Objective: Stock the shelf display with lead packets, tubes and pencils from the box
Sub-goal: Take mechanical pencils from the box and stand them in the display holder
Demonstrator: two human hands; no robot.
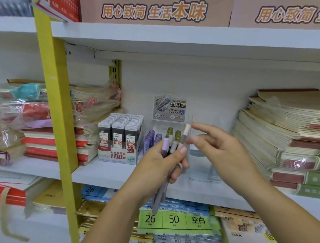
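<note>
My left hand [159, 160] grips three pencils [166, 144] by their shafts, while my right hand [217, 145], fingers mostly straight, pinches the tallest pencil [186, 130].

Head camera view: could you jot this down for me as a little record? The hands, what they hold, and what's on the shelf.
Left hand: grips a bunch of pencils, caps up
Right hand: fingers spread beside one raised pencil; contact too blurred to tell
Display stand: on the middle shelf, holds purple and green lead tubes
Lead packets: three rows in a carton left of the stand
Notebooks: stacked right of the stand
Stocking: the gripped pencils are not yet in the stand
</note>
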